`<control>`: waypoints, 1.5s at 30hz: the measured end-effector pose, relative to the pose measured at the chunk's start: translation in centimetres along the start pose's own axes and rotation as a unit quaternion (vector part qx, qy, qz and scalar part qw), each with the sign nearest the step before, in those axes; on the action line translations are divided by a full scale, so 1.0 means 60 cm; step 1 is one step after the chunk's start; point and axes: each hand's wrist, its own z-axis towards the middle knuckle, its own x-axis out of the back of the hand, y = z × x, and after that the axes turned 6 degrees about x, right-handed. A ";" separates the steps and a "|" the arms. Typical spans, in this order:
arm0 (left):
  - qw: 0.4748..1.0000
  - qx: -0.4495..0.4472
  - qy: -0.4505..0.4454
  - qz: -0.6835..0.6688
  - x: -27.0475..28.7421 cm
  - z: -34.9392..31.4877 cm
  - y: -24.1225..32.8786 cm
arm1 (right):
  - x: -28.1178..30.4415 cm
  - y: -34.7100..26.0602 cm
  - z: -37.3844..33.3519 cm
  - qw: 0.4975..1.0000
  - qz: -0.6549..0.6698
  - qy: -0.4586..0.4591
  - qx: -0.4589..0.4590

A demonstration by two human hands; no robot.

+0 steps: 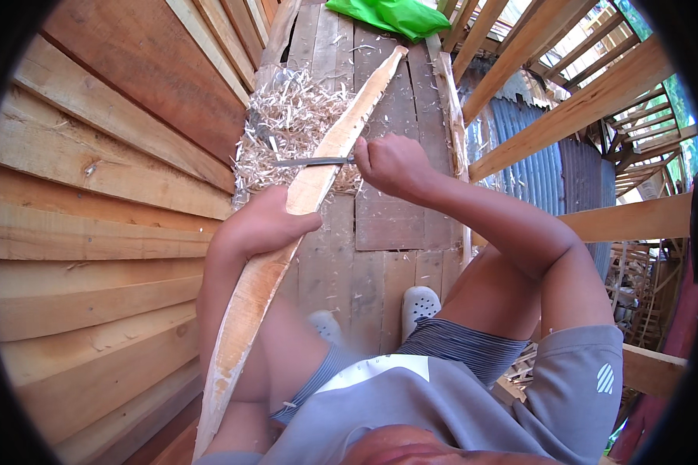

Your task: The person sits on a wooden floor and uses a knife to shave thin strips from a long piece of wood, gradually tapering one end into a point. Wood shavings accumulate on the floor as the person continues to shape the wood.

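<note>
A long, pale wooden plank (250,306) with tapered ends slants from beside my left arm up to the far middle. My left hand (270,219) is wrapped round the plank near its middle, thumb lying across the wood. Farther along, my right hand (395,164) is closed in a fist on a knife, its handle hidden by my fingers. The knife's blade (312,162) points left and lies across the plank's face. Around the cut area the wood looks lighter and rough along its right edge.
Curly wood shavings (283,124) are heaped on the plank floor (392,225) beyond my hands. A board wall (108,225) rises on the left, with wooden rails (574,116) on the right. A green plastic bag (399,17) lies at the far end. My feet wear pale clogs (420,307).
</note>
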 end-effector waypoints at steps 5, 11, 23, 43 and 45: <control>1.000 -0.003 -0.002 0.007 0.003 -0.005 0.006 | 0.012 0.036 0.035 0.992 0.050 -0.023 -0.116; 0.999 0.013 -0.022 -0.019 -0.003 -0.005 0.021 | -0.022 0.126 0.041 0.997 0.013 0.057 -0.049; 1.000 0.000 0.022 0.010 0.001 -0.003 -0.023 | 0.007 0.002 0.041 0.988 -0.073 -0.133 -0.021; 0.998 0.009 -0.041 0.036 0.005 0.003 0.007 | -0.035 0.326 0.051 0.987 -0.134 -0.056 -0.073; 0.999 -0.008 0.006 0.048 0.012 -0.003 -0.017 | -0.049 0.246 0.073 0.986 -0.121 -0.077 -0.090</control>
